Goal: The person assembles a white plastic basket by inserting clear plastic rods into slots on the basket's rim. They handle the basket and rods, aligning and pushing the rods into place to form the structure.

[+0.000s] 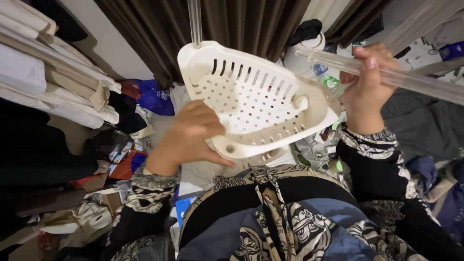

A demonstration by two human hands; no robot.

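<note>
- Both hands, left hand (188, 137) and right hand (366, 92), are bare.
- Long sleeves in black with a cream ornamental print.
- Torso garment mixes blue, black and cream patterned panels.

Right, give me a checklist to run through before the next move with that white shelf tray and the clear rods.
1. Left hand grips the white perforated tray by its near edge: ok.
2. Right hand closed around the clear rod: ok.
3. Rod tip meets a socket on the tray: cannot tell; the rod ends near the tray's right side, but the joint is not clearly visible.
4. Upright clear rod seated at the tray's far corner: seems so, though whether it is fully home cannot be told.
5. Tray level: not ok, it is tilted.
6. Room around the work: not ok; curtains and piled clothes are close.
</note>
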